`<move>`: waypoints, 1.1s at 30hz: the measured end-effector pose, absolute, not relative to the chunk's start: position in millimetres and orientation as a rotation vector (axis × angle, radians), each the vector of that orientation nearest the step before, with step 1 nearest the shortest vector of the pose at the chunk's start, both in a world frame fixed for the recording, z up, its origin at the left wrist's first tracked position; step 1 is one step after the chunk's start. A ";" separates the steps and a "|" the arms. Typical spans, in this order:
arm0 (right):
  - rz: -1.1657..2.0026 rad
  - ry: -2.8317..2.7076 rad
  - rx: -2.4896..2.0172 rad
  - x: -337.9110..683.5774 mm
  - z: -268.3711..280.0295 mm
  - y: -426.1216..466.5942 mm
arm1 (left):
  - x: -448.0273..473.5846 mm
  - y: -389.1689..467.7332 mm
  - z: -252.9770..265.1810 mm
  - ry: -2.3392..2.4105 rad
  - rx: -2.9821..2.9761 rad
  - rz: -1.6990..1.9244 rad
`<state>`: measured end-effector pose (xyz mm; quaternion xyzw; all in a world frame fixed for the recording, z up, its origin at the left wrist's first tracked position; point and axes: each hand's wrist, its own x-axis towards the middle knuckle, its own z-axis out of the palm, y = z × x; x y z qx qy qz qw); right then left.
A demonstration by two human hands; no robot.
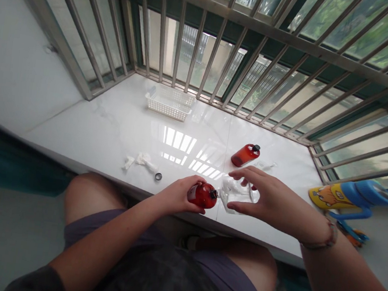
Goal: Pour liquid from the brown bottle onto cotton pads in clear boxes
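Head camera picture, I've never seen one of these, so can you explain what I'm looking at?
There's no machine here: a camera worn on a person's head looks forward and down at their own bare hands. The left hand holds a red bottle, its dark top toward the right hand. That hand is open over clear plastic; whether it touches is unclear. On the white surface are a second red bottle, a white basket, crumpled white scraps and a dark ring. A blue and yellow flask is at the right.
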<state>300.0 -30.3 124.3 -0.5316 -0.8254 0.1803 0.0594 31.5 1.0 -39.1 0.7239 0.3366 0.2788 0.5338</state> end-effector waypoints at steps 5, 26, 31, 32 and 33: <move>0.560 -2.493 -1.614 300.6 123.9 -29.8 | 32.1 0.9 -36.8 0.810 1.727 0.659; 0.850 -2.225 -1.662 319.0 94.1 -37.4 | 32.1 0.0 -40.6 0.826 1.741 0.677; 0.938 -2.075 -1.650 330.4 77.1 -41.1 | 32.9 -0.8 -43.1 0.825 1.760 0.694; 0.951 -2.059 -1.653 332.4 75.2 -41.2 | 33.2 -1.2 -43.4 0.823 1.762 0.699; 0.961 -2.049 -1.659 334.0 74.2 -41.2 | 33.6 -1.6 -43.6 0.823 1.762 0.704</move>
